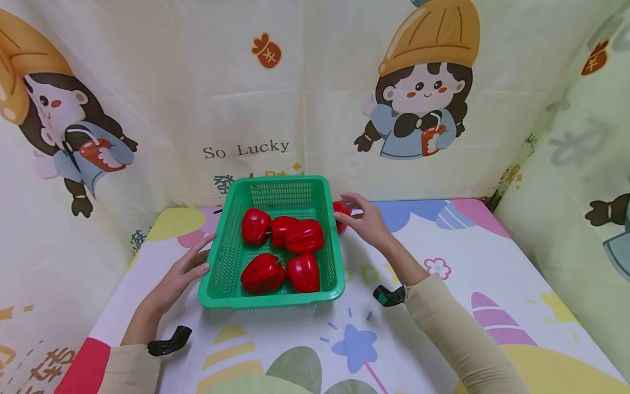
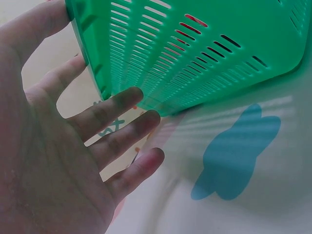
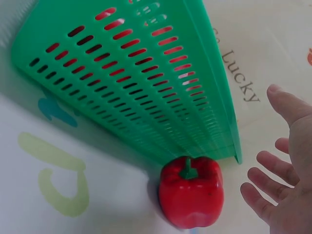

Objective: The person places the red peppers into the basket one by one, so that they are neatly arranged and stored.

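A green plastic basket (image 1: 270,302) with slotted walls holds several red bell peppers (image 1: 304,236). My left hand (image 1: 173,280) is at its left side; in the left wrist view that hand's (image 2: 58,122) thumb and index finger touch the rim, and the other fingers spread loosely beside the wall. One more red bell pepper (image 3: 192,200) lies outside, close against the basket's right wall near the back. My right hand (image 1: 365,220) is beside this pepper, partly covering it in the head view. In the right wrist view its fingers are relaxed and apart from the pepper, holding nothing.
A table with a colourful printed cloth (image 1: 418,345) lies under the basket. Right behind it hangs a cream curtain (image 1: 325,109) with cartoon girls and lettering. Similar fabric (image 1: 566,164) closes off the right side. Both wrists wear black devices (image 1: 169,341).
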Tool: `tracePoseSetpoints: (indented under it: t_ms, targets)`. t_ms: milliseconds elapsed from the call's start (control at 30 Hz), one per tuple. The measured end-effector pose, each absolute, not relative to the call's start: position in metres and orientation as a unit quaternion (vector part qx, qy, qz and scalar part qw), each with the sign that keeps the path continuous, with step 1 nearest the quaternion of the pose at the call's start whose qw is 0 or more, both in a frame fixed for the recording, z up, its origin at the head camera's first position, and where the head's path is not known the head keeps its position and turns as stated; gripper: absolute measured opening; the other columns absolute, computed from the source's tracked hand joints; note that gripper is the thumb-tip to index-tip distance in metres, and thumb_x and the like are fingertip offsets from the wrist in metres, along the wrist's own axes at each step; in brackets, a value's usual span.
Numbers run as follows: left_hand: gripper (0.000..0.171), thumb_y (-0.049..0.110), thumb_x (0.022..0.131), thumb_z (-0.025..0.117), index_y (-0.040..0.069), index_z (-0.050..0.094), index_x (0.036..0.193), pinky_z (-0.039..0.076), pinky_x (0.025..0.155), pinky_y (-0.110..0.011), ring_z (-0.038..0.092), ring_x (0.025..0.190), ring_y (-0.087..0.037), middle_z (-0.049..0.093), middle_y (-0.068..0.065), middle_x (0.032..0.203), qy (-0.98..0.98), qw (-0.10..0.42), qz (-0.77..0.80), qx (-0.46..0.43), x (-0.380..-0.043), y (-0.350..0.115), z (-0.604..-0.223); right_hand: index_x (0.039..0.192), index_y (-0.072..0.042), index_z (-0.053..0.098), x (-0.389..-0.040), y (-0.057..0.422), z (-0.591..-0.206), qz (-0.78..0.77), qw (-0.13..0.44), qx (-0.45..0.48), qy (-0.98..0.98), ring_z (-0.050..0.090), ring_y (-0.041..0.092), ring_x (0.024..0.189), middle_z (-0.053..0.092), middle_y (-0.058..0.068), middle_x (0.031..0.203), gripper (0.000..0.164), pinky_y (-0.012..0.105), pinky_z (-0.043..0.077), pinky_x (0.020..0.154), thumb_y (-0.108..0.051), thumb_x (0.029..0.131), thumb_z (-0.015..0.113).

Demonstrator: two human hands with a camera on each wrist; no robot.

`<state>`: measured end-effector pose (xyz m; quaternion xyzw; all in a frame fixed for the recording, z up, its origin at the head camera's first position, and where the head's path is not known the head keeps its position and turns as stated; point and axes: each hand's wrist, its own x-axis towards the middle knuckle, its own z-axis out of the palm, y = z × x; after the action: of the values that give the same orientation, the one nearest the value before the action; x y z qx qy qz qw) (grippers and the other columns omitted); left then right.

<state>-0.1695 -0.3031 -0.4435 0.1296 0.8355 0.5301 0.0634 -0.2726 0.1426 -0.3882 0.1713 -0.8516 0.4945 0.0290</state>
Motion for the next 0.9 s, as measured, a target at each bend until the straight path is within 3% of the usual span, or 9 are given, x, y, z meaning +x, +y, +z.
tracePoseSetpoints:
  t_ms: [167, 500, 900]
  targets:
    - [0.059, 0.024, 0.102, 0.042, 0.031, 0.017, 0.155, 0.026, 0.103, -0.076, 0.035, 0.137, -0.005, 0.027, -0.015, 0.158, 0.835, 0.064, 0.530, 0.132, -0.169, -0.303, -0.443, 0.139, -0.019, 0.048, -0.274, 0.145, -0.390, 0.493, 0.029, 0.164, -0.854, 0.054, 0.031, 0.123, 0.057, 0.010, 0.134, 0.059, 0.046, 0.053, 0.096, -0.037, 0.087, 0.070]
    - [0.059, 0.023, 0.102, 0.041, 0.029, 0.017, 0.155, 0.026, 0.103, -0.076, 0.033, 0.125, 0.015, 0.028, -0.017, 0.157, 0.833, 0.062, 0.533, 0.137, -0.169, -0.303, -0.443, 0.139, -0.018, 0.048, -0.279, 0.151, -0.398, 0.493, 0.029, 0.163, -0.854, 0.054, 0.029, 0.123, 0.056, 0.011, 0.135, 0.060, 0.046, 0.053, 0.096, -0.036, 0.087, 0.070]
    - [0.059, 0.024, 0.102, 0.042, 0.028, 0.017, 0.156, 0.027, 0.103, -0.075, 0.034, 0.127, 0.012, 0.028, -0.018, 0.157, 0.835, 0.063, 0.528, 0.138, -0.169, -0.303, -0.443, 0.139, -0.018, 0.047, -0.285, 0.155, -0.405, 0.481, 0.027, 0.150, -0.863, 0.055, 0.028, 0.123, 0.057, 0.009, 0.135, 0.060, 0.045, 0.052, 0.097, -0.036, 0.087, 0.071]
